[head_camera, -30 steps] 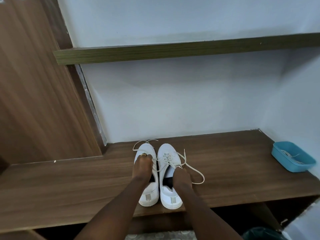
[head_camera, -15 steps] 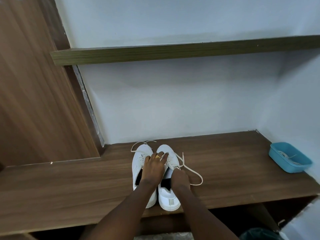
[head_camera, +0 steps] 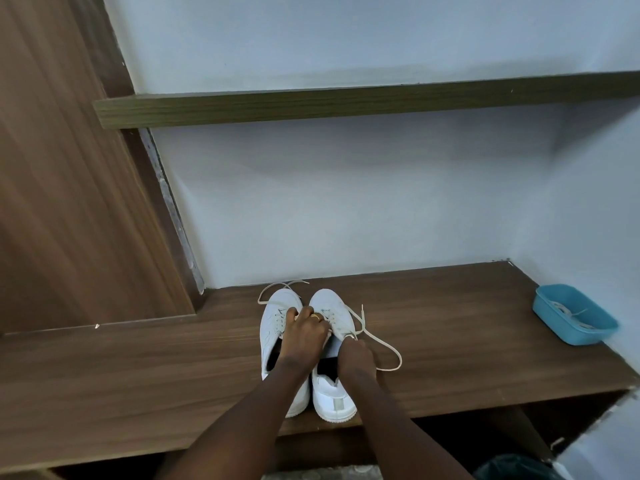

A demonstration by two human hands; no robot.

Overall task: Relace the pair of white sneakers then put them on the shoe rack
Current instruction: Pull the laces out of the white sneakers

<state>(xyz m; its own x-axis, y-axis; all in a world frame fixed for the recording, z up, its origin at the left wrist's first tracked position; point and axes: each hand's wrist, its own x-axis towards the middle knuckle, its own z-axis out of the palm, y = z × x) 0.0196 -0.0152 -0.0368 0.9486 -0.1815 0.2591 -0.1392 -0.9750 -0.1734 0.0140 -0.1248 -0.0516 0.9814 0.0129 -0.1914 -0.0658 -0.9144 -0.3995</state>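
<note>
The pair of white sneakers (head_camera: pixel 325 396) stands side by side, touching, on the lower wooden shelf (head_camera: pixel 138 368), toes toward the wall and heels near the shelf's front edge. Both are plain white with thick white soles and dark insides. The right sneaker (head_camera: pixel 330 301) carries a grey tab on its heel. Its loose lace (head_camera: pixel 391 355) trails off to the right and lies in a wide loop on the wood. The left sneaker (head_camera: pixel 272 337) has a lace end (head_camera: pixel 268 292) curling past its toe onto the shelf.

The left hand (head_camera: pixel 304 329), with a gold ring (head_camera: pixel 315 317) on one finger, lies across both shoes with its fingers bent over the eyelet rows. Whether it pinches a lace there cannot be told. The right hand (head_camera: pixel 355 355) sits over the right sneaker's opening, its fingertips pressed together on the loose lace close to the eyelets.

Well apart, at the shelf's right end, sits a blue tray (head_camera: pixel 554 299) with something white in it. Above runs a narrow upper shelf (head_camera: pixel 346 102) on the pale wall (head_camera: pixel 346 209), and a wooden panel (head_camera: pixel 52 168) stands at the left.
</note>
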